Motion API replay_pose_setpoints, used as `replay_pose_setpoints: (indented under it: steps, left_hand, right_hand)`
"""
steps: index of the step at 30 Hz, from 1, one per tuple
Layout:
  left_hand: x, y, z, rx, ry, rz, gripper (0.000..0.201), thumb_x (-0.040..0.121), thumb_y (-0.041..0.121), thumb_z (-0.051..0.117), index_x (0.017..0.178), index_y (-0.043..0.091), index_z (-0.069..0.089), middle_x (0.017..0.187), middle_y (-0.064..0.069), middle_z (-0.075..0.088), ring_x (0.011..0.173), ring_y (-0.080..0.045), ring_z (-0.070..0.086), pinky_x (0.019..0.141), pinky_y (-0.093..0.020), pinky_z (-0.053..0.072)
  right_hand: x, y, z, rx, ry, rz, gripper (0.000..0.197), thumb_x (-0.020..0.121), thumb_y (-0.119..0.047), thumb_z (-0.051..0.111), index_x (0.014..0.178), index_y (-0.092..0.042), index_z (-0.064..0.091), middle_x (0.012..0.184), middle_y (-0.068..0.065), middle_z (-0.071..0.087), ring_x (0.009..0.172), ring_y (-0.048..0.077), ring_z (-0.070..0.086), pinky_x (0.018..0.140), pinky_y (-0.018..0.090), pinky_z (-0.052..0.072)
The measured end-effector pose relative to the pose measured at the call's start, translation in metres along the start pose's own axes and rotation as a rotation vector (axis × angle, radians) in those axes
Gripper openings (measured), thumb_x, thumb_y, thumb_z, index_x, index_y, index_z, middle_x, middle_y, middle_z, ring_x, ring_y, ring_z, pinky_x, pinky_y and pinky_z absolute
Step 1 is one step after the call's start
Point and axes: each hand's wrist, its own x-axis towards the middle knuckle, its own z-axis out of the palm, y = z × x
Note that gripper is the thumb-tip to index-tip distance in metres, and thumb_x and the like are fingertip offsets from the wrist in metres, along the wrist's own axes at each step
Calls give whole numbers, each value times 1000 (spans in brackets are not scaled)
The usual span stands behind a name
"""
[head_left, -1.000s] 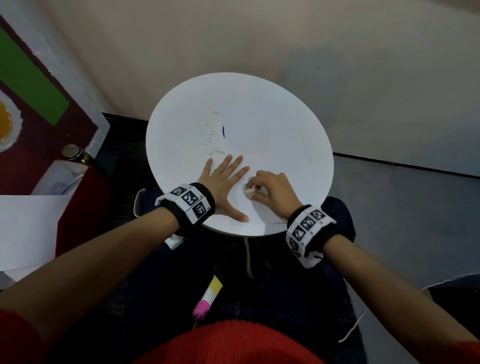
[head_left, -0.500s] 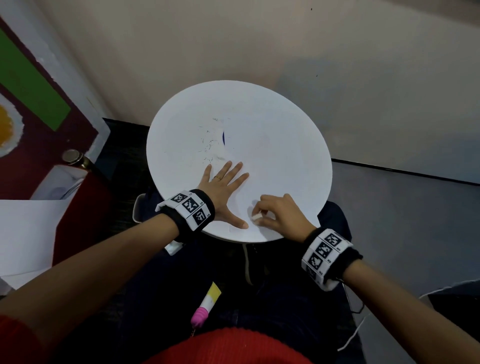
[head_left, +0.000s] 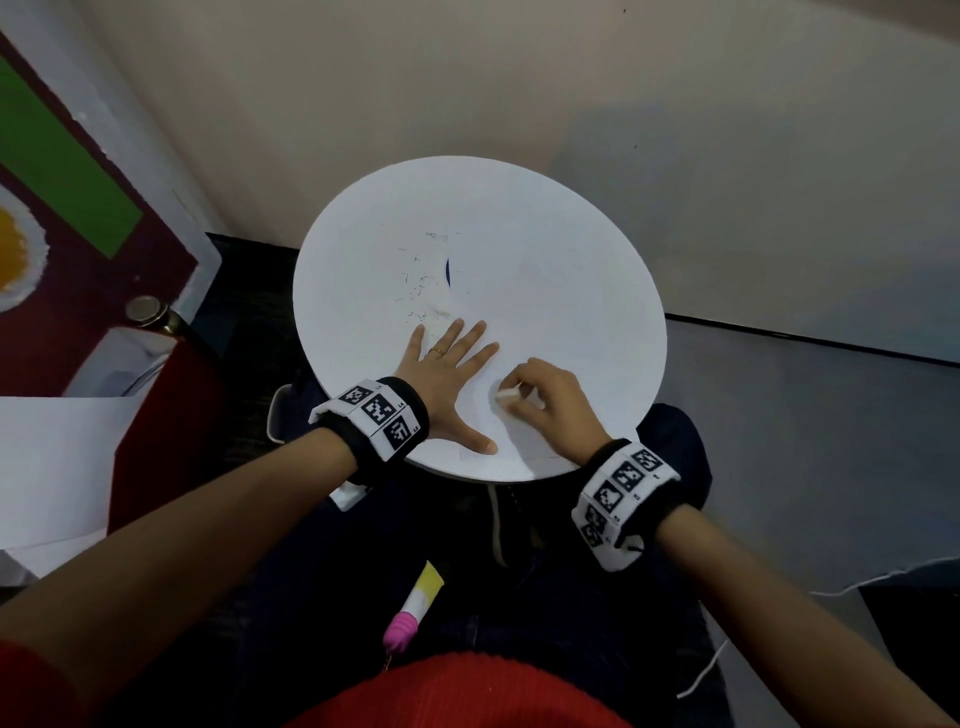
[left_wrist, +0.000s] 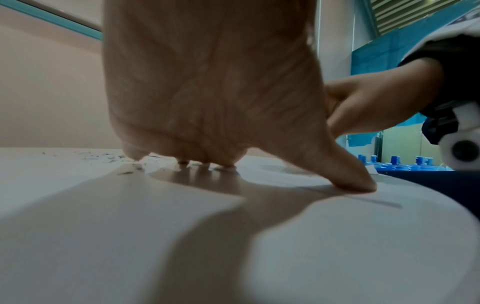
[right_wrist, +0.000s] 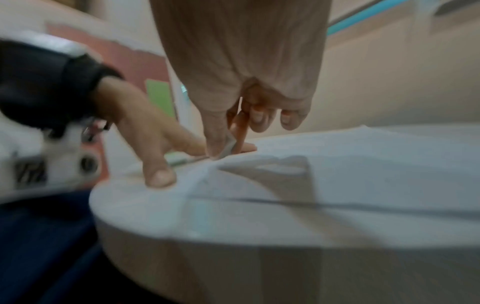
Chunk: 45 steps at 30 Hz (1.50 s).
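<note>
Nothing readable shows on the eraser or the paper. The only print is on the wristbands (head_left: 371, 418), which carry black-and-white square marker codes with tiny figures beside them, too small to read.

The right hand (head_left: 550, 405) has a narrow grip: thumb and curled fingers pinch a small white eraser (head_left: 507, 394), whose lower end touches the sheet of paper (head_left: 511, 436). In the right wrist view the eraser (right_wrist: 228, 147) stands tilted between thumb and forefinger, and the other fingers are curled above the sheet.

The left hand (head_left: 447, 379) has a wide grip and holds nothing. It lies flat on the paper with its fingers spread, a ring (head_left: 436, 352) on one of them, the thumb stretched out towards the eraser and pressing the sheet just beside it.

The paper lies on the near part of a round white table (head_left: 332, 322), its near edge close to the rim. Beyond the left fingertips lie dark eraser crumbs (head_left: 415, 286) and a short blue mark (head_left: 448, 270).
</note>
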Motion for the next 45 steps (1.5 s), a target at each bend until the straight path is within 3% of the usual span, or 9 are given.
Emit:
replay_pose_setpoints:
  steps: [3,7,13,20,23,26,32,39,45]
  left_hand:
    - [-4,3,-3,-10,-22,2,129,64,85,53,152,21,-17,155,1,-31,142,-19,-30,114,-53,-17]
    - [-9,50,-6,-19,-24,-19,94,95,57,40,150,-1,-9,157,-15,-21,145,-30,-21,118,-46,-7]
    - [-21,99,25,-177,-173,225,69,104,41,24,151,10,-15,156,-5,-28,143,-19,-26,115,-36,-15]
    - [-16,36,-6,-172,-70,-311,82,101,50,25,147,-2,-20,150,-21,-34,140,-34,-29,116,-43,-11]
    - [10,25,-28,-62,11,-6,100,93,53,48,149,5,-20,153,-12,-34,141,-32,-30,115,-43,-11]
    - [36,17,-33,-32,-105,200,117,81,64,59,150,12,-20,154,-1,-33,141,-25,-30,115,-42,-14]
    - [45,16,-11,11,-57,181,128,66,82,56,151,24,-20,154,5,-33,141,-22,-32,111,-41,-20]
    - [47,15,-7,34,-60,182,125,64,84,57,149,34,-20,153,6,-34,140,-22,-34,113,-45,-19]
    - [49,17,-6,41,-25,172,123,65,79,61,151,35,-15,155,4,-31,141,-24,-32,114,-48,-16]
  right_hand:
    - [-3,18,-14,328,285,311,6,89,-16,61,86,-12,59,80,-6,57,69,3,49,64,10,39]
    - [-8,41,-11,552,382,556,13,96,-19,50,85,-14,46,71,-1,47,60,9,41,57,17,39]
    - [-9,47,-3,531,425,530,12,97,-19,48,95,-7,46,75,-1,49,62,8,45,56,10,42]
    - [-11,49,-8,531,374,499,8,93,-16,56,87,-12,52,76,-1,51,66,10,46,61,12,42]
    - [-7,47,-10,477,334,489,9,86,-14,66,88,-7,61,82,3,59,70,11,51,67,19,43]
    - [1,40,-10,387,349,466,12,82,-12,70,85,-1,65,80,4,63,68,9,54,65,13,44]
    - [-7,7,20,203,255,345,11,80,-4,67,72,-2,58,75,7,57,63,6,49,57,11,38]
    - [4,26,-6,18,331,403,8,82,-8,64,80,-3,59,78,8,54,73,20,51,67,29,38]
    - [-3,-4,20,7,168,321,13,79,-19,66,71,-14,57,71,-2,57,70,17,53,74,41,44]
